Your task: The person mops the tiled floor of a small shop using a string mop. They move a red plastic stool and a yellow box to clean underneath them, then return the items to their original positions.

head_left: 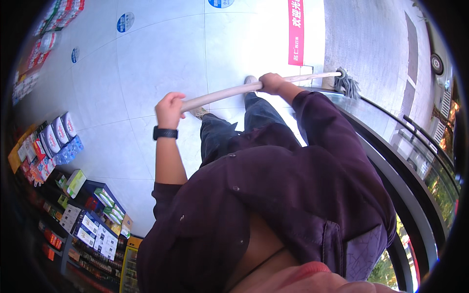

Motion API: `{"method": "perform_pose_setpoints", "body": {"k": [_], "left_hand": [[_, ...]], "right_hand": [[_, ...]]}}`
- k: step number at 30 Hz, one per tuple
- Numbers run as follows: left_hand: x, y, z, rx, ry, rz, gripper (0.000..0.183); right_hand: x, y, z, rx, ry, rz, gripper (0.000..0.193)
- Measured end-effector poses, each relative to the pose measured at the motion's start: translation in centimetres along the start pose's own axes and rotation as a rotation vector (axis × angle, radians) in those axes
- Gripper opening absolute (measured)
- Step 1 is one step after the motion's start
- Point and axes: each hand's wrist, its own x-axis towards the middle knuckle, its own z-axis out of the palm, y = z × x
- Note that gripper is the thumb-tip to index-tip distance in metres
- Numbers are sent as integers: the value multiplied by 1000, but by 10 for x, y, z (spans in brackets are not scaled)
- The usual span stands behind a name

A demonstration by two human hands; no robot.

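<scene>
A mop with a long pale wooden handle (220, 95) stretches across in front of my body, held in both hands. At the handle's near end, on the left, my left hand (169, 111) is closed around the tip, with a dark band on that wrist. Farther along the shaft my right hand (271, 83) grips it from above. The grey string mop head (348, 85) lies off to the right, beside the glass door's frame, on the ground by the doorway.
Pale floor tiles (161, 63) carry round blue stickers (125, 22). A red strip with white lettering (296, 31) lies near the threshold. Shelves with boxed goods (95, 232) and stacked packs (58, 132) stand at left. A dark curved door frame (391, 161) bounds the right; a parked vehicle (437, 58) is outside.
</scene>
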Motion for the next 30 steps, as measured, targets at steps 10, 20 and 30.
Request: {"method": "perform_pose_setpoints", "body": {"k": [10, 20, 30], "left_hand": [[-204, -115, -336, 311, 1035, 75, 22], [-340, 9, -320, 641, 1615, 510, 19], [-166, 85, -218, 701, 1204, 527, 27]], "right_hand": [[-24, -378, 30, -17, -103, -751, 32], [-1, -590, 65, 98, 40, -1372, 25], [117, -478, -26, 97, 133, -1189, 21]]}}
